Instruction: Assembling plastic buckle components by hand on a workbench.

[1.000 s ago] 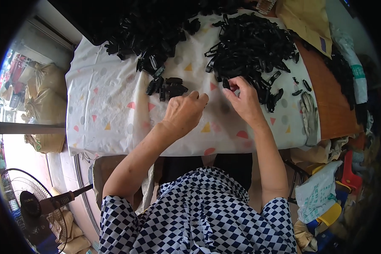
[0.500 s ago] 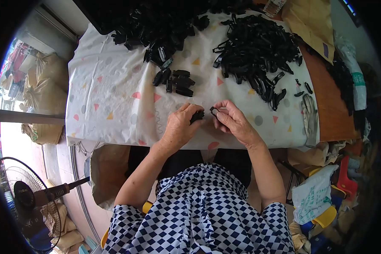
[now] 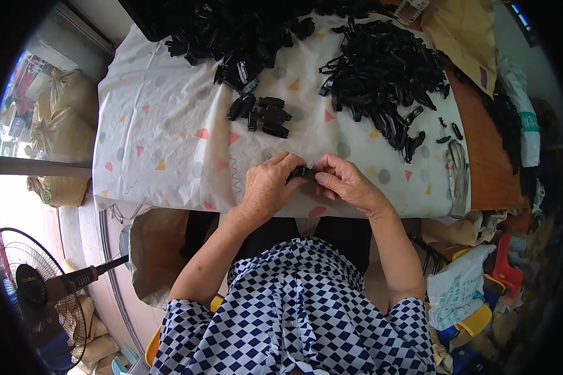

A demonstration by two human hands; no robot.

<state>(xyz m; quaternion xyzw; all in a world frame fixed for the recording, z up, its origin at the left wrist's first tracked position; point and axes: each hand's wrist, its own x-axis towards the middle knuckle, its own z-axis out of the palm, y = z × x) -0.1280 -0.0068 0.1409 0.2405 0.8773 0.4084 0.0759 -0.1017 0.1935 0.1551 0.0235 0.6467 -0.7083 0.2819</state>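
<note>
Above the near part of the cloth, my left hand (image 3: 270, 184) is closed round a small black plastic part (image 3: 297, 172). My right hand (image 3: 347, 184) pinches a small black piece against that part's right end, and the fingers mostly cover it. Fingertips of both hands nearly meet there. Beyond them lies a small group of black plastic parts (image 3: 273, 115), lying close together. A heap of thin curved black pieces (image 3: 381, 75) spreads at the far right, and a larger heap of chunky black parts (image 3: 231, 37) at the far left.
A patterned white cloth (image 3: 162, 131) covers the wooden table (image 3: 495, 169). Pale gloves (image 3: 458, 172) lie at its right edge, with a brown paper sheet (image 3: 460, 37) behind. A fan (image 3: 37, 294) stands at lower left. A white plastic bag (image 3: 460, 287) is at lower right.
My right hand has moved slightly left, bringing its black piece against the part in my left hand. Before, a gap separated them. The view has shifted slightly.
</note>
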